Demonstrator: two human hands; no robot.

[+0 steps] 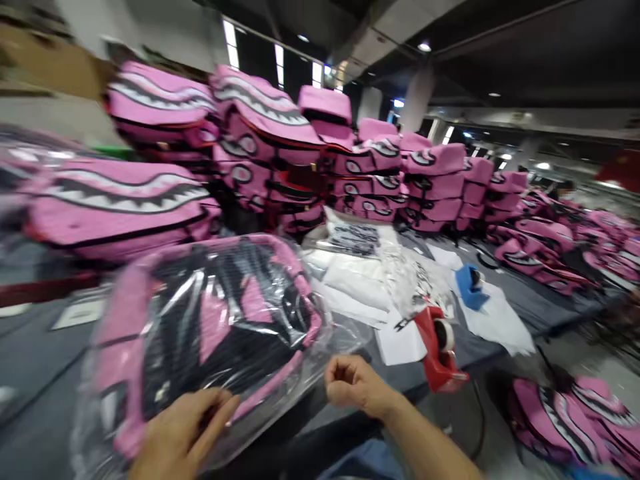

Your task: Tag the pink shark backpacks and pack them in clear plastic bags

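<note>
A pink and black backpack (pixel 225 313) lies in a clear plastic bag (pixel 320 367) on the dark table, its black side up. At the bag's near edge is my left hand (pixel 187 427), thumb and fingers curled toward each other; whether something thin is between them is too small to tell. My right hand (pixel 355 383) is beside the bag's right edge, apart from the left hand, with its fingers curled in. What it holds, if anything, is hidden.
Stacked pink backpacks (pixel 270 153) line the table's back. To the right are white plastic bags (pixel 360 273), a red tape dispenser (pixel 440 353) near the table's edge and a blue tape dispenser (pixel 471 288). More backpacks (pixel 565 420) lie low at the right.
</note>
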